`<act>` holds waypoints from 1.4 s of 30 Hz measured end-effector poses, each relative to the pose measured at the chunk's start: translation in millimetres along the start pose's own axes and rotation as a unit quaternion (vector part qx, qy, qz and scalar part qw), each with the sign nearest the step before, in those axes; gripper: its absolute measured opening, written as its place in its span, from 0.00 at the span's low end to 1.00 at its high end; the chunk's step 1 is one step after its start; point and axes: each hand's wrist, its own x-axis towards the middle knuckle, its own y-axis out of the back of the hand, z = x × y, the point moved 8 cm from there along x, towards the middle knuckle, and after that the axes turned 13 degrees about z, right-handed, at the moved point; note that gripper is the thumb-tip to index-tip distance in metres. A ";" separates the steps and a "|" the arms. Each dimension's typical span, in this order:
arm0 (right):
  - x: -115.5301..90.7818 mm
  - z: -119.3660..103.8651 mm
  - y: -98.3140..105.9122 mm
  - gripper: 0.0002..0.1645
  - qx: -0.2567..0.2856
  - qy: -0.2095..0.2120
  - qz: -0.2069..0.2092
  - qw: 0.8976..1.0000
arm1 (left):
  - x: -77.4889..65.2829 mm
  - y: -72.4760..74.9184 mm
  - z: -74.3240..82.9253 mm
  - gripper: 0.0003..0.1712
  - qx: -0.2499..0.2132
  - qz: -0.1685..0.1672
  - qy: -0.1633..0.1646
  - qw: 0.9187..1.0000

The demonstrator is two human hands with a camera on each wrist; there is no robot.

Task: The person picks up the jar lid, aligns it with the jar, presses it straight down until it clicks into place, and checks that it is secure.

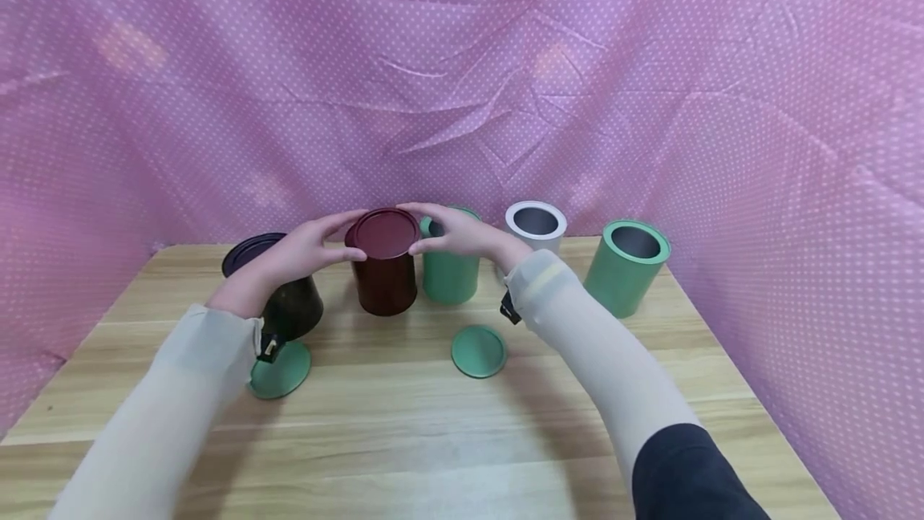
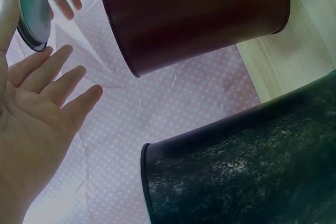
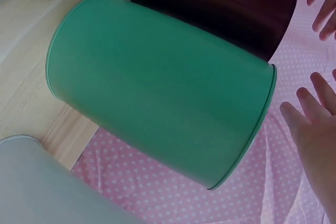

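Both hands hold a dark red lid [image 1: 387,233] by its rim, the left hand [image 1: 310,247] at its left side and the right hand [image 1: 458,233] at its right. Thumbs and index fingers lie along the edge. Below it stands a dark red canister [image 1: 387,287]. In the left wrist view the lid [image 2: 32,9], its pale underside showing, is tilted and apart from the canister's top [image 2: 194,19]. The other left fingers are spread. The right wrist view shows the right hand [image 3: 320,129] beside a green canister [image 3: 157,87], with the lid out of sight.
A black canister [image 1: 296,307] stands left, partly behind the left forearm. An open green canister [image 1: 449,275], an open white canister [image 1: 536,223] and another open green canister [image 1: 624,275] stand right. Two green lids [image 1: 281,371] [image 1: 479,351] lie on the wooden table [image 1: 404,440]. Pink dotted cloth [image 1: 462,103] hangs behind.
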 end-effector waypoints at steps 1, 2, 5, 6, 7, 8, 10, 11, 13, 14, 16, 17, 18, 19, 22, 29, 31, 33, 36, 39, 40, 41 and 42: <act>0.9 1.5 -0.1 0.42 0.000 -0.003 -0.001 1.000 | 1.1 -0.8 -1.4 0.41 0.000 -0.001 0.001 1.000; 1.8 2.9 -0.6 0.42 0.001 -0.006 -0.003 1.000 | 2.0 -1.4 -3.0 0.41 0.000 -0.001 0.003 1.000; 5.5 7.3 -2.9 0.41 0.005 -0.016 -0.013 1.000 | 4.3 -2.4 -9.3 0.42 -0.009 -0.003 0.016 1.000; 7.0 8.4 -3.9 0.41 0.007 -0.019 -0.018 1.000 | 5.2 -2.6 -11.3 0.41 -0.013 -0.005 0.020 1.000; 8.4 9.7 -4.5 0.40 0.009 -0.023 -0.023 0.999 | 6.2 -3.0 -13.1 0.41 -0.016 -0.007 0.022 1.000; 9.6 10.5 -4.9 0.40 0.012 -0.027 -0.028 0.999 | 7.4 -3.3 -15.2 0.41 -0.019 -0.010 0.026 0.999; 12.6 11.6 -4.6 0.40 0.012 -0.029 -0.034 0.999 | 10.4 -4.1 -18.0 0.42 -0.019 -0.017 0.027 0.999; 14.1 12.5 -4.0 0.40 0.010 -0.029 -0.035 0.999 | 12.1 -4.4 -18.9 0.42 -0.016 -0.020 0.026 0.999; 17.6 13.9 -3.2 0.40 0.006 -0.028 -0.035 0.999 | 15.5 -4.3 -20.9 0.42 -0.009 -0.023 0.022 0.999; 19.4 14.3 -3.2 0.40 0.003 -0.028 -0.036 0.999 | 17.0 -3.6 -22.3 0.42 -0.008 -0.023 0.022 0.999; 22.4 16.9 -3.6 0.40 0.000 -0.030 -0.036 0.999 | 20.2 -3.2 -24.5 0.41 -0.011 -0.023 0.023 0.999; 23.5 18.7 -4.0 0.40 0.001 -0.034 -0.037 0.999 | 21.7 -3.3 -25.7 0.41 -0.012 -0.024 0.022 0.999; 24.2 20.6 -4.5 0.41 0.002 -0.038 -0.038 0.999 | 23.1 -3.6 -26.5 0.41 -0.014 -0.025 0.023 0.999; 24.8 22.8 -5.1 0.41 0.004 -0.046 -0.040 0.998 | 24.2 -4.0 -27.4 0.41 -0.019 -0.029 0.024 0.999; 27.5 26.8 -7.4 0.41 0.008 -0.063 -0.047 0.997 | 26.5 -4.0 -30.9 0.41 -0.024 -0.040 0.030 0.998; 37.1 28.8 -12.1 0.41 0.006 -0.077 -0.056 0.995 | 30.5 -1.1 -39.8 0.41 -0.021 -0.055 0.046 0.997; 37.6 32.8 -13.5 0.40 0.006 -0.086 -0.059 0.994 | 32.0 -3.1 -42.5 0.41 -0.026 -0.058 0.046 0.997; 37.6 36.8 -15.4 0.40 0.004 -0.095 -0.063 0.993 | 33.1 -6.1 -45.6 0.41 -0.038 -0.063 0.047 0.996; 38.2 40.5 -17.5 0.40 0.006 -0.103 -0.064 0.993 | 33.8 -9.4 -50.6 0.42 -0.049 -0.069 0.051 0.995; 40.6 42.1 -17.8 0.40 0.014 -0.110 -0.059 0.992 | 35.3 -8.7 -54.5 0.41 -0.049 -0.066 0.057 0.995; 41.7 42.8 -17.5 0.39 0.017 -0.113 -0.057 0.992 | 36.0 -7.7 -55.3 0.41 -0.045 -0.065 0.057 0.995; 43.0 43.5 -17.5 0.39 0.019 -0.115 -0.056 0.992 | 36.7 -6.7 -56.0 0.41 -0.042 -0.064 0.058 0.995; 44.0 44.7 -17.6 0.39 0.021 -0.119 -0.057 0.991 | 37.7 -5.8 -56.2 0.41 -0.038 -0.063 0.058 0.996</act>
